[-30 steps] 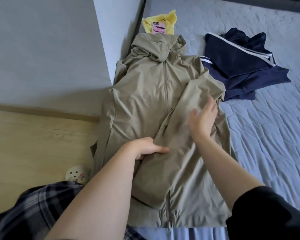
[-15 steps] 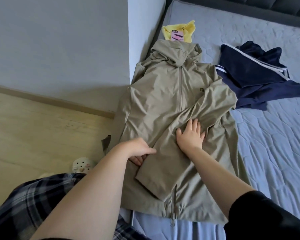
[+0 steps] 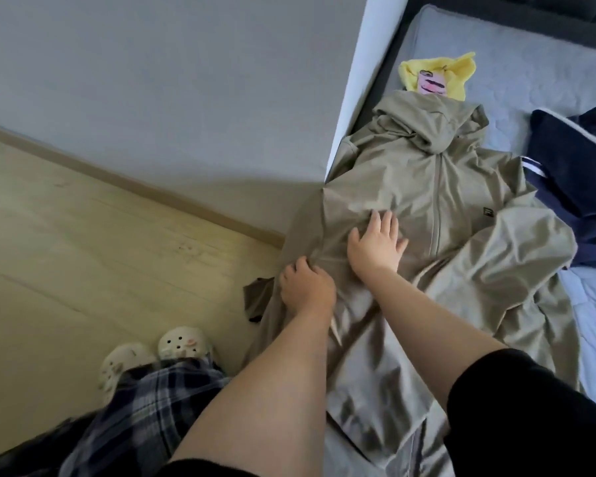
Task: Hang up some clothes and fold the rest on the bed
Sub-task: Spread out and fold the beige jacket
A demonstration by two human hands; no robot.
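Note:
A khaki hooded zip jacket (image 3: 437,187) lies front up along the left edge of the bed (image 3: 537,77), its right sleeve folded across the chest. My left hand (image 3: 307,287) pinches a bunch of the jacket's fabric at its left side, where the cloth hangs over the bed edge. My right hand (image 3: 375,244) lies flat with spread fingers on the jacket's left chest, just above the left hand. A dark navy garment (image 3: 572,173) with white stripes sits crumpled to the jacket's right.
A yellow cloth with a pink phone (image 3: 434,79) lies beyond the hood. A grey wall corner (image 3: 344,139) meets the bed's left side. Wooden floor (image 3: 83,253) is on the left, with my white clogs (image 3: 183,344) and plaid trousers below.
Both hands shifted from the jacket's middle to its left side. My right hand left the folded sleeve and now presses the left chest; my left hand now pinches fabric at the left edge.

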